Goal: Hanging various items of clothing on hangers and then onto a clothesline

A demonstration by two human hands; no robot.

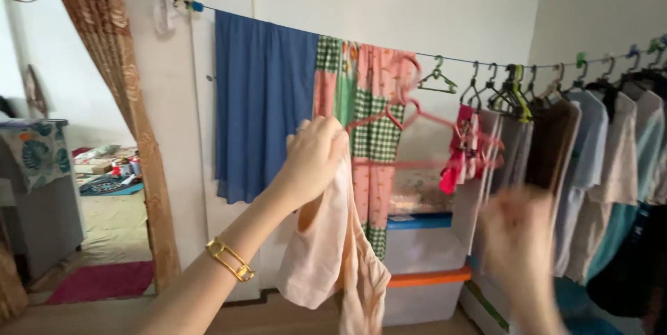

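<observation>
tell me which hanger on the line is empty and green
The small green hanger, hooked alone on the line right of the patchwork cloth. The pink hanger sits lower; the dark ones carry shirts.

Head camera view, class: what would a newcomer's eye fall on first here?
The left hand, a gold bangle at its wrist, holds up a peach garment at centre. Behind it a blue cloth drapes over the clothesline. The right hand is blurred at lower right.

Clothesline (445,58), blue cloth (264,106), hangers (511,88), shirts (597,147)
</observation>
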